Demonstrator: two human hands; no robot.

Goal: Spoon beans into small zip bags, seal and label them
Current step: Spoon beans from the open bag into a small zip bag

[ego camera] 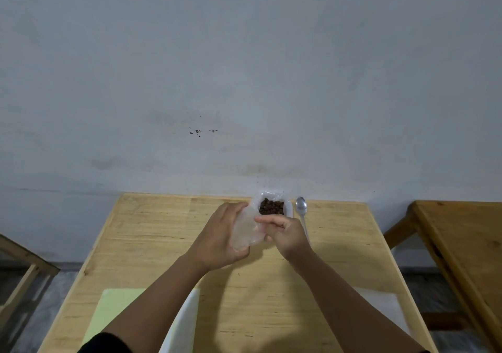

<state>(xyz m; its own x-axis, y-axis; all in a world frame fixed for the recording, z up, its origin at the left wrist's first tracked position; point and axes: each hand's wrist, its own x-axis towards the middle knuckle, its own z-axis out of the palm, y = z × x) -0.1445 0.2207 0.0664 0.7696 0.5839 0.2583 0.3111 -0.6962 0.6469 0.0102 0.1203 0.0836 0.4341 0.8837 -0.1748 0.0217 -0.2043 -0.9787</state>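
Two bare hands meet over the far half of a pale wooden table, both forearms reaching in from about six o'clock. At the far left, around eight o'clock, the corner of a wooden frame shows off the table's edge. On the near left of the table lies a light green sheet, partly under the left forearm, with a white sheet just beside it toward the centre.

The left hand is raised with its back toward the camera, fingers pointing to twelve o'clock and the thumb curled in below — it holds a small clear zip bag from the left side. The right hand comes in from five o'clock, its fingers curled and the forefinger stretched left, pinching the bag's right edge. Whether the bag holds anything I cannot tell.

Just behind the hands, at twelve o'clock from them, sits a white container lined with clear plastic and filled with dark beans. A metal spoon lies just to its right — bowl toward the wall, handle running back past the right wrist. At the far right, three o'clock, stands a second wooden table.
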